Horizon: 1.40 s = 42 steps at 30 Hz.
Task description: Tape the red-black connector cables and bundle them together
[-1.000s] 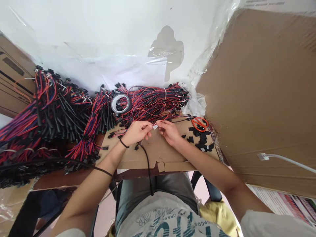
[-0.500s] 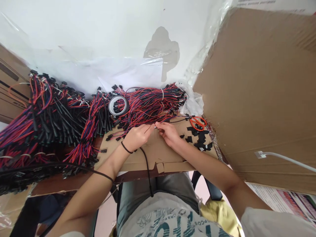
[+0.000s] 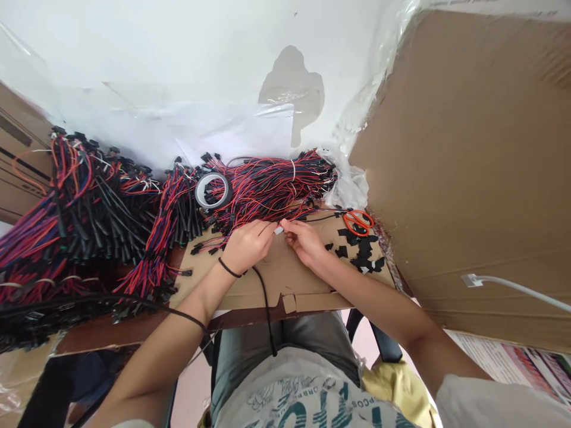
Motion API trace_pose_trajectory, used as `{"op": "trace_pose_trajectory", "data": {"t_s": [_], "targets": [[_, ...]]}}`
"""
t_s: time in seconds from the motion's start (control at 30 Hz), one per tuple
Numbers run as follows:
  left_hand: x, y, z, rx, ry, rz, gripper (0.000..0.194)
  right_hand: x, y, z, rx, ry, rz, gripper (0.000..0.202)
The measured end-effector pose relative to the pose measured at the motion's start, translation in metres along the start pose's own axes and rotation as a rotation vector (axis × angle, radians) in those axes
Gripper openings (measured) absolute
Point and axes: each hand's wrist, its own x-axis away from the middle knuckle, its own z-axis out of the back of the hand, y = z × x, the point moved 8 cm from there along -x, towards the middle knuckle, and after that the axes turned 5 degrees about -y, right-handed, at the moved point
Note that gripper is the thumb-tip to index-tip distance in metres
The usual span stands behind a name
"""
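Observation:
My left hand [image 3: 250, 245] and my right hand [image 3: 306, 242] meet over the cardboard sheet, fingertips pinched and nearly touching. Between them shows a small white tab [image 3: 279, 230], too small to tell whether it is a label or a connector. Both hands grip it at its sides. A black cable [image 3: 266, 291] runs from beside my left wrist down toward my lap. Just behind the hands lies a bundle of red and dark wires [image 3: 267, 184], and a roll of tape [image 3: 214, 190] rests at its left end.
Tied wire bundles with black sleeves [image 3: 102, 220] fill the left side. Orange-handled scissors [image 3: 357, 222] and black tape scraps [image 3: 363, 252] lie on the cardboard sheet [image 3: 250, 291] at right. A clear plastic bag [image 3: 348, 184] stands beside a tall cardboard wall [image 3: 468, 166].
The white tab shows more plainly between my fingertips. My left hand's fingers have curled in a little; my right hand has hardly moved.

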Motion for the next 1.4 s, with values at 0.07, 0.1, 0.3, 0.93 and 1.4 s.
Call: {"op": "trace_pose_trajectory", "data": {"t_s": [0.07, 0.1, 0.3, 0.93, 1.4], "targets": [[-0.001, -0.003, 0.001, 0.014, 0.013, 0.067, 0.029, 0.000, 0.002, 0.000, -0.012, -0.005, -0.005, 0.033], [-0.002, -0.004, 0.001, 0.025, 0.021, 0.102, 0.029, 0.000, 0.002, -0.001, -0.017, -0.010, -0.006, 0.033], [0.001, -0.010, -0.001, 0.053, 0.078, 0.217, 0.026, 0.002, 0.003, -0.003, -0.020, -0.030, 0.009, 0.035], [0.016, -0.034, -0.027, 1.155, 0.123, 0.775, 0.024, -0.001, 0.001, -0.006, 0.051, -0.064, 0.099, 0.025], [0.024, -0.012, -0.065, 1.968, -0.309, 1.115, 0.017, 0.000, -0.008, -0.019, 0.083, -0.213, 0.196, 0.026]]}}
